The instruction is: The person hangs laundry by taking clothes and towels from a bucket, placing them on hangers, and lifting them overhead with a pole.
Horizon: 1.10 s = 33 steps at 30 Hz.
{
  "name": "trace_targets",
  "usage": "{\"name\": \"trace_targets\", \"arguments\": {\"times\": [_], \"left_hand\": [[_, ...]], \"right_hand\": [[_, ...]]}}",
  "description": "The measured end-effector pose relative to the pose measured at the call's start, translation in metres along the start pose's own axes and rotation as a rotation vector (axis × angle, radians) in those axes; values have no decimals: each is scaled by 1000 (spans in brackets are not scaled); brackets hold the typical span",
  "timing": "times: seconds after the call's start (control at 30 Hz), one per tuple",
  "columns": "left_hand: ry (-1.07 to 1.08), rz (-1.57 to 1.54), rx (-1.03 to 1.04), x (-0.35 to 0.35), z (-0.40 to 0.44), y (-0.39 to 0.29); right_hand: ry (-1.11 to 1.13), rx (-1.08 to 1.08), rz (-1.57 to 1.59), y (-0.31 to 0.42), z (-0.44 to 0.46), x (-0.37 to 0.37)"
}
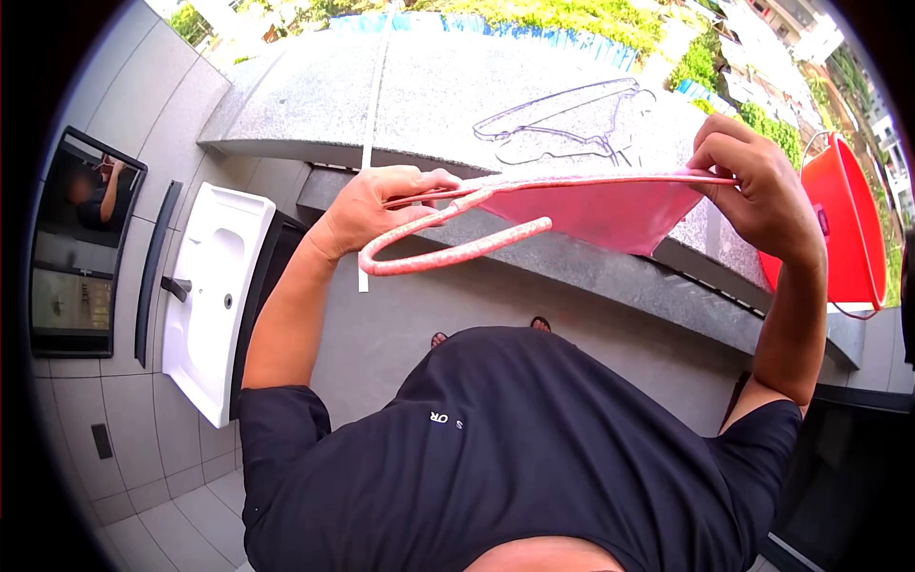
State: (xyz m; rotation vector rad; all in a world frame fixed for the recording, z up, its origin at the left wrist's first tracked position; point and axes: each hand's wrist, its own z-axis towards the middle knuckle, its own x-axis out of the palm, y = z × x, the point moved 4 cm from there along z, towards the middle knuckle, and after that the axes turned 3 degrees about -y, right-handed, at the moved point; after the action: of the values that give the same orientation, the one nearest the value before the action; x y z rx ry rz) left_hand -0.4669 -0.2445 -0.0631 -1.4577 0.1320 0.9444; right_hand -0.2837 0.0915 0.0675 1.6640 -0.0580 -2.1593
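Observation:
My left hand (381,205) and my right hand (758,181) hold up a flat pink sheet-like thing (600,212) by its top edge, stretched nearly level between them. My left fingers pinch its left end, where a thick speckled pink strap (448,257) curls down and round to a free tip. At the right end, my right thumb and fingers close on the edge. The sheet hangs below and looks thin and shiny; its exact kind I cannot make out. Just beyond it, clear, purple-edged plastic hangers (562,119) lie on the grey stone ledge (295,91).
A red bucket (843,224) stands on the ledge at the right. To the left are a white washbasin (214,286) and a wall mirror (86,248). A narrow white pole (376,105) rises at the ledge. Greenery and buildings show beyond.

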Motion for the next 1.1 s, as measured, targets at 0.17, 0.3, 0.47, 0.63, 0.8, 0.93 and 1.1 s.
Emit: {"name": "trace_targets", "arguments": {"times": [0.17,0.3,0.47,0.63,0.8,0.93,1.1], "left_hand": [[-230,-44,-15,1,-2,-4],[-265,59,-25,-6,2,-4],[-266,152,8,-23,15,-6],[-298,273,-27,-62,27,-21],[-295,294,-3,-109,41,-38],[-229,362,-54,-130,43,-48],[-230,368,-5,-138,38,-49]], "right_hand": [[-50,19,19,-3,6,0],[75,105,90,-7,9,4],[133,126,119,-32,18,13],[-9,113,109,-49,30,3],[34,312,42,-26,50,-26],[-13,220,149,-37,63,-21],[-174,248,49,-25,72,-17]]}}
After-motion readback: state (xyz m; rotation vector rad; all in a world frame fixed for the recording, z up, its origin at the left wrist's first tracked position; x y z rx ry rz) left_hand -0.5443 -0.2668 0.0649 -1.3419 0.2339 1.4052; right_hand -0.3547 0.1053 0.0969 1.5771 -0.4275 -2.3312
